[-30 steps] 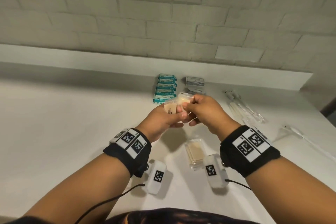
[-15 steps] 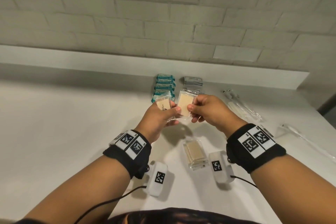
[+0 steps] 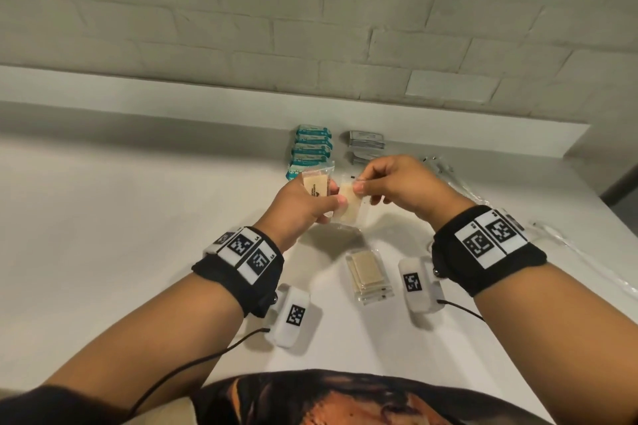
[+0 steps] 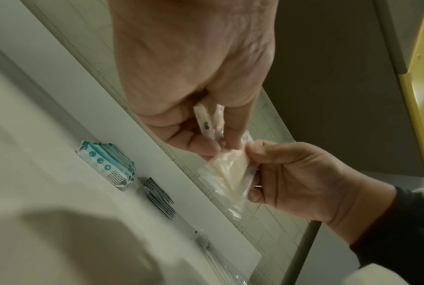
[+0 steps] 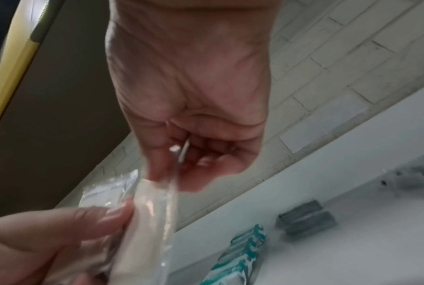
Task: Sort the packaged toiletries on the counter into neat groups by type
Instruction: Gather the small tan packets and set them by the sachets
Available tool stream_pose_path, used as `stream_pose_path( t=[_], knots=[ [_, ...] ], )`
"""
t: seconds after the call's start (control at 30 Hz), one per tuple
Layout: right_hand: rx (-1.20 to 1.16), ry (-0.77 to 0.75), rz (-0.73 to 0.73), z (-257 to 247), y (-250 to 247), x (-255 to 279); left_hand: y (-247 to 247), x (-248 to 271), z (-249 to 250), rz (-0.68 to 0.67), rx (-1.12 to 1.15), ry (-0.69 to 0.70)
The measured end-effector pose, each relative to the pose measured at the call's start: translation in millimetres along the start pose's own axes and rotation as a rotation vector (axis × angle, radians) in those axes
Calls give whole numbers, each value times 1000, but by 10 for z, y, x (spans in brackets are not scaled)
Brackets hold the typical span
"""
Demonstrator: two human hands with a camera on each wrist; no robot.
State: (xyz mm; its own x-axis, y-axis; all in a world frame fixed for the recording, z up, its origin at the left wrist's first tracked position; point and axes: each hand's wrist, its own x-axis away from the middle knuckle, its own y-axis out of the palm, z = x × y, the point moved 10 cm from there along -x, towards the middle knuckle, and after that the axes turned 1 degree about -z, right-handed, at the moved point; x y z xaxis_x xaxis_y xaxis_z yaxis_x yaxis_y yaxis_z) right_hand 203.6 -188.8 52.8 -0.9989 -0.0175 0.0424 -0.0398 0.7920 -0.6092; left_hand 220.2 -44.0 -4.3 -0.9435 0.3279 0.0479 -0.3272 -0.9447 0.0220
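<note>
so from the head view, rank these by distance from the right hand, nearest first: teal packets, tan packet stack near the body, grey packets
Measured from the right hand:
1. grey packets, just behind the hand, by the back ledge.
2. teal packets, behind and further left, beyond the left hand.
3. tan packet stack, on the counter below the hands, toward the body.

Glossy clear plastic packet (image 3: 348,207); smooth matt counter (image 3: 121,217)
</note>
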Motion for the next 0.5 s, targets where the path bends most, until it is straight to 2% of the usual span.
stream_pose_path(
  t=[0.1, 0.2, 0.33, 0.43, 0.5],
  knots=[
    [275, 65, 91, 113, -202, -50, 31, 25, -44, -45, 130, -44],
    [338, 118, -49, 259, -45, -12, -12, 21, -173, -38, 308, -143],
    [641, 110, -322, 495, 471, 116, 19, 29, -212, -112, 379, -157],
    [697, 144, -331, 688, 558, 122, 0, 37, -211, -106, 378, -145],
    [657, 134, -277, 673, 491, 86, -44, 32, -229, -72, 380, -149]
  ],
)
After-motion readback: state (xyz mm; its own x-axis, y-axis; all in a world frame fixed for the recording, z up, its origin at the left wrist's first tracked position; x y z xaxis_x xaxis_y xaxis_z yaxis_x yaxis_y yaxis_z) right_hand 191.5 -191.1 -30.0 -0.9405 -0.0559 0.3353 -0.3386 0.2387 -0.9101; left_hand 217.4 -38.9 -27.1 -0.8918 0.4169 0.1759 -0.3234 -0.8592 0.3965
